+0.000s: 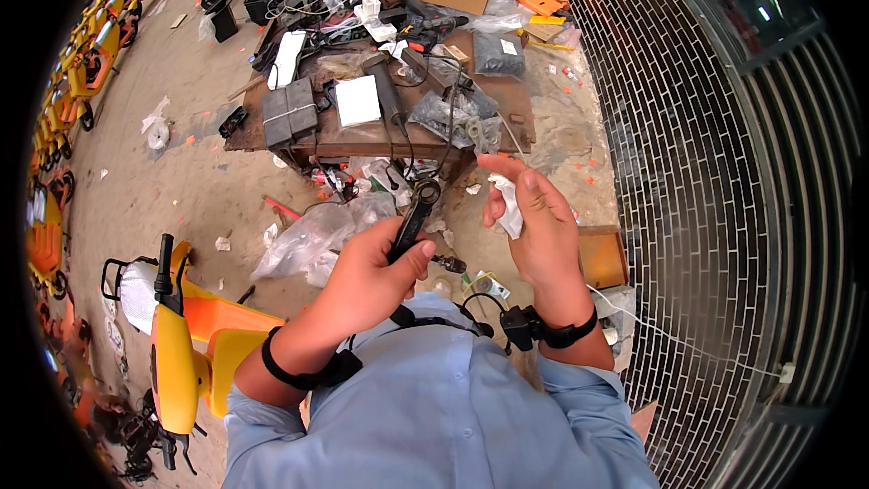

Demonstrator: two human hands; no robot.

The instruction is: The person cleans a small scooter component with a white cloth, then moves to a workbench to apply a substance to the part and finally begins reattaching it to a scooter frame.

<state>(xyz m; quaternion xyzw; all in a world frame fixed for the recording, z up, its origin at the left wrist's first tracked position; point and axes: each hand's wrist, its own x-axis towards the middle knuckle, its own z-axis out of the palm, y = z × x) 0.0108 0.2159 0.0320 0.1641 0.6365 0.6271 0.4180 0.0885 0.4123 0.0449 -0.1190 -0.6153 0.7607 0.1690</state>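
My left hand (367, 273) is closed around a black bar-shaped tool with a round ring head (416, 217), perhaps a wrench or a crank arm. Its ring end points up and away from me, toward the table. To the right, my right hand (550, 240) is raised with a crumpled white tissue (507, 206) between the fingers and palm. The two hands are apart, and the tissue does not touch the tool. Just right of my left hand a small black part (450, 263) shows; whether it is joined to the tool I cannot tell.
Ahead stands a low brown table (362, 136) heaped with cables, a grey box (290, 113), a white box (358, 101) and plastic bags. Clear plastic sheeting (317, 240) lies on the floor. A yellow scooter (176, 362) stands at left, a brick-patterned wall (670, 172) at right.
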